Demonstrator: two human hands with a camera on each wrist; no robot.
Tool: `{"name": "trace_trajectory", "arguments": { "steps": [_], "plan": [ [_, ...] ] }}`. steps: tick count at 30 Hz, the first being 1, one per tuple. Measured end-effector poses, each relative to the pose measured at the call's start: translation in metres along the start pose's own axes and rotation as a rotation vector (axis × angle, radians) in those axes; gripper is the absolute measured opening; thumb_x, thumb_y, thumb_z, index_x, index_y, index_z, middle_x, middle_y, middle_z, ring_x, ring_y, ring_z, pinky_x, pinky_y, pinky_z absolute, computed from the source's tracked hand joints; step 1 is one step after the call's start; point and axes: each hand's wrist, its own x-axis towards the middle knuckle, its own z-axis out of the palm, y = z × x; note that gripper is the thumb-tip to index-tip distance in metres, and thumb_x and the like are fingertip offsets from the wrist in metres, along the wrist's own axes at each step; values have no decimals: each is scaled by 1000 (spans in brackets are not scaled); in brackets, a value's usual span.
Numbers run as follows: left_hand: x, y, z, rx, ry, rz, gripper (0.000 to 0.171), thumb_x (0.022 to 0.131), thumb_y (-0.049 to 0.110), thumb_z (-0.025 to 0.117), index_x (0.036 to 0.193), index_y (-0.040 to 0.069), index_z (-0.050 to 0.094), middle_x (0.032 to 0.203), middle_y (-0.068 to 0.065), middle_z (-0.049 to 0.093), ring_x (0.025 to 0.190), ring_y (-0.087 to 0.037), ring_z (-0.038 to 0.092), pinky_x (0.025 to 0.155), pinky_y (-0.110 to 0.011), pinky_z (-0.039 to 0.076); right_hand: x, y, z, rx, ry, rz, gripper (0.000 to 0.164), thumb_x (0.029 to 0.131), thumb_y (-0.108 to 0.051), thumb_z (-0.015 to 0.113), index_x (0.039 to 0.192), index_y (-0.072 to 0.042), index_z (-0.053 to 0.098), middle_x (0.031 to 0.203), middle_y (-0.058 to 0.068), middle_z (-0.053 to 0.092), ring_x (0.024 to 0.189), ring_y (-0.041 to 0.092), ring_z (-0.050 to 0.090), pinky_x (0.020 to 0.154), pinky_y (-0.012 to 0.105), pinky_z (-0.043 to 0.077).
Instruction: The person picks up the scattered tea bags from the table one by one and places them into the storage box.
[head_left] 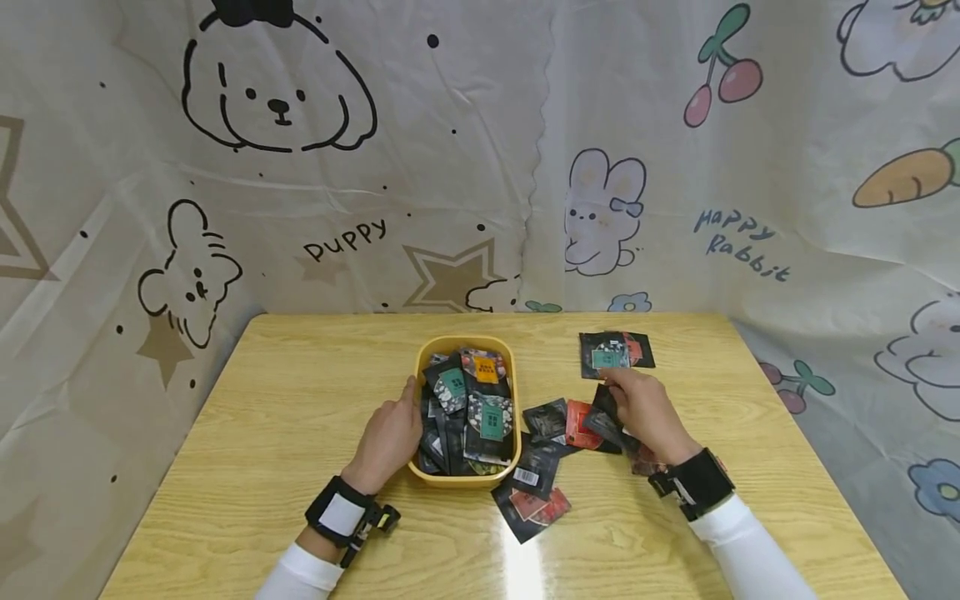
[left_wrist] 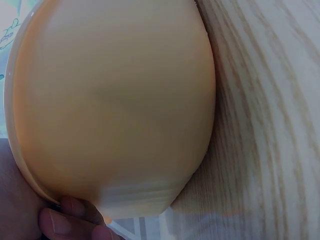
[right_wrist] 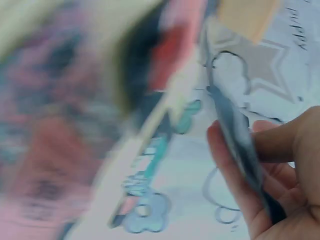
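A yellow plastic bin (head_left: 467, 340) stands on the table, filled with black sachets bearing green and orange labels. My left hand (head_left: 392, 437) holds the bin's left side by the rim; the left wrist view shows curled fingertips (left_wrist: 62, 222) against the bin's outer wall (left_wrist: 115, 100). To the right of the bin, my right hand (head_left: 651, 414) pinches a black sachet (right_wrist: 234, 125) between thumb and fingers, above other loose sachets. Most of this sachet's face is hidden, since the right wrist view shows it nearly edge-on.
Loose sachets (head_left: 546, 419) overlap along the bin's right side, and one with a red label (head_left: 528, 504) lies nearest the front. Farther back, a small group of sachets (head_left: 611, 354) lies on the wooden table (head_left: 315, 375). A printed cloth (head_left: 465, 167) hangs behind.
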Motion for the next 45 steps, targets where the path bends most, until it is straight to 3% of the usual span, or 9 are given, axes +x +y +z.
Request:
{"name": "trace_trajectory", "arguments": {
  "steps": [6,13,16,19,22,24,29,38,45],
  "plan": [
    [1,-3,-1,2,-1,-6,53,101,12,43,149,-6,34,55,-3,51,43,-12,44,40,-27,32,39,-50,-5,160,156,-107,23,91,4,62,109,-8,71,101,9,71,85,22,69,72,37,54],
    [1,-3,0,-55,-3,5,50,101,10,40,149,-5,35,60,-5,52,45,-12,47,41,-27,34,80,-115,22,335,105,-202,22,95,2,58,105,-11,71,102,5,71,89,17,68,75,31,55],
    [0,-3,2,-63,4,13,49,102,10,41,148,-6,36,59,-5,52,45,-13,46,41,-27,34,91,-131,34,392,-33,-212,25,97,-6,58,119,-12,68,120,6,67,105,19,66,86,34,53],
    [0,-1,4,-70,3,15,49,103,12,40,148,-5,36,60,-5,52,46,-12,47,42,-27,34,95,-133,41,422,-259,-175,48,100,-25,57,146,-18,47,154,6,41,136,26,48,105,45,44],
    [0,-1,6,-71,1,19,48,103,13,40,148,-6,37,62,-5,54,47,-12,48,42,-27,35,92,-123,42,410,-424,-106,70,99,-44,53,158,-28,19,167,0,5,152,30,18,114,57,29],
    [0,-1,6,-58,3,22,48,103,13,40,148,-5,36,61,-5,54,47,-12,48,42,-27,34,88,-110,40,403,-434,-73,72,99,-47,51,159,-30,14,167,-1,-1,153,32,13,113,61,27],
    [0,-3,2,-46,-1,10,49,103,13,40,149,-5,35,61,-5,53,47,-12,48,42,-28,34,80,-70,25,314,-392,16,77,97,-50,54,159,-28,14,167,7,0,152,39,11,111,67,25],
    [3,-6,-2,-40,3,1,50,103,14,39,149,-4,34,62,-5,55,48,-13,48,43,-28,34,77,23,7,-34,-351,116,99,81,-48,76,158,-16,22,163,21,11,147,49,16,109,73,16],
    [0,-5,-1,-73,-18,-6,51,104,14,39,150,-4,32,56,-2,50,42,-11,45,40,-26,33,65,62,20,-39,-583,134,91,84,-42,75,155,-10,28,160,26,19,145,50,21,109,67,26]
  ]
}}
